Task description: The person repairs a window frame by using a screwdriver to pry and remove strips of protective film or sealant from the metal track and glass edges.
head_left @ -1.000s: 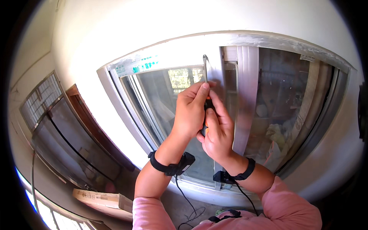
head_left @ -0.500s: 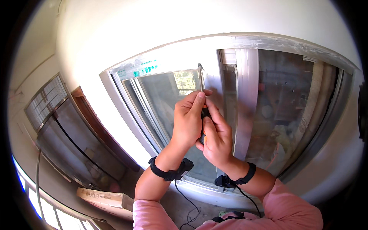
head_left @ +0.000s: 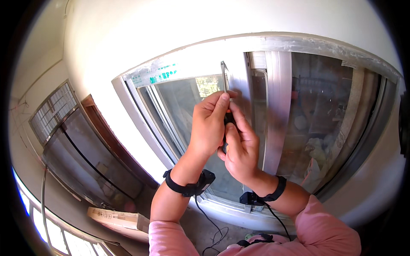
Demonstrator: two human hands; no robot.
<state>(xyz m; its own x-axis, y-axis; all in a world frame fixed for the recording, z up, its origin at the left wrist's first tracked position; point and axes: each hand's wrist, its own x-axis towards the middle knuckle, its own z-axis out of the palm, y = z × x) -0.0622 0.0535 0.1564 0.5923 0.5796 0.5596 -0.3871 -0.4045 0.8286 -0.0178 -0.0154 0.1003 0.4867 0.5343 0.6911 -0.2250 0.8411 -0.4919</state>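
Note:
A screwdriver [head_left: 229,117] with a dark handle and some orange on it points upward, its thin metal shaft rising past my fingers. My left hand [head_left: 206,128] is closed around the shaft near the top of the handle, thumb pressed along it. Just below and to the right, my right hand [head_left: 241,151] wraps the handle. The shaft's end lies at the upper corner of the pale window sash [head_left: 239,70]; whether it touches a screw there I cannot tell. Glare washes out that part of the sash.
A sliding window [head_left: 279,98] with metal frame and glass fills the middle. At the left are a dark glazed door [head_left: 92,158] and a cardboard box [head_left: 117,219] on the floor. Black cables [head_left: 209,222] hang from the straps on both wrists.
Both hands and the screwdriver sit slightly higher in view. The grip looks the same, with the right fingers shifted a little on the handle. The view has tilted slightly.

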